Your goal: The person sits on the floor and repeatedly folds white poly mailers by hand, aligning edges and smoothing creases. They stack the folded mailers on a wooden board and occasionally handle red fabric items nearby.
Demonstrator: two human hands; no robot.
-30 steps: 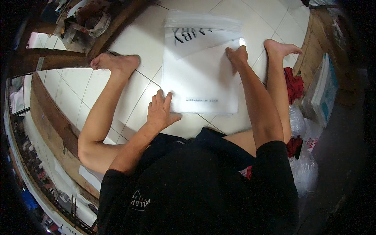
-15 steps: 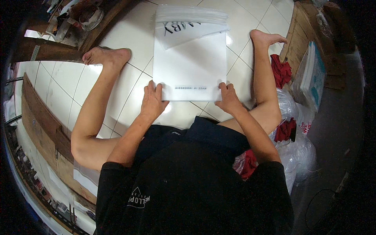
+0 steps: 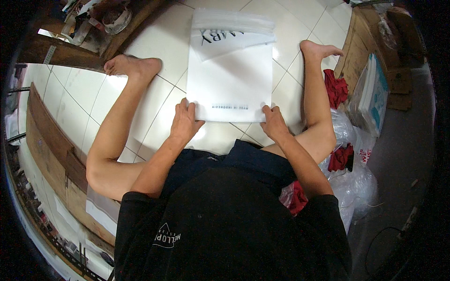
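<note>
A white flat plastic bag (image 3: 229, 77) is laid on the white tiled floor (image 3: 159, 42), between the seated person's spread bare legs. Its near edge is pinched at both corners: the left hand (image 3: 184, 122) is closed on the near left corner, thumb on top, and the right hand (image 3: 273, 122) is closed on the near right corner. The far end of the bag is folded over as a clear flap, and a thin stack of similar bags appears to lie under it. A line of small dark print is seen near the held edge.

Red cloth pieces (image 3: 335, 89) are seen just beside the right leg, more red cloth in clear plastic wrap (image 3: 349, 175) near the right hip. A cardboard box (image 3: 363, 42) and a pile of flat packets (image 3: 372, 93) are placed at the right. Wooden planks (image 3: 51, 140) are seen along the left, and cluttered wooden shelving (image 3: 93, 28) at the upper left.
</note>
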